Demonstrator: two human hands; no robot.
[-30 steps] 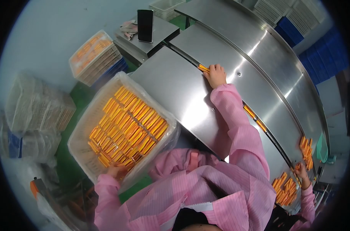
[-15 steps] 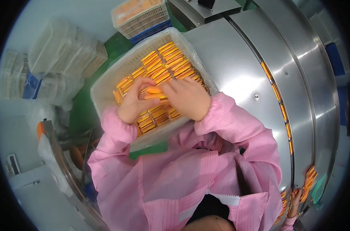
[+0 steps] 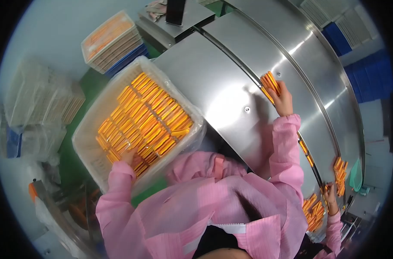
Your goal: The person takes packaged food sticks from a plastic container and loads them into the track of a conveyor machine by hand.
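Observation:
Orange-and-yellow striped packets lie in close rows inside a white plastic-lined basket. My left hand is at the basket's near side, on the packets; its fingertips are partly hidden, and whether it grips one is unclear. Over the narrow channel in the steel table, my right hand is closed round a small bunch of packets. More packets lie in line along the channel, below my right sleeve.
A co-worker's hand is at the channel's lower right, between two packet piles. Stacked crates stand behind the basket. A dark upright device is on a metal stand. Wrapped crates are at left.
Both hands were together over the basket half a second ago. My right hand has moved right to the channel and holds a bunch; my left has moved down to the basket's near side.

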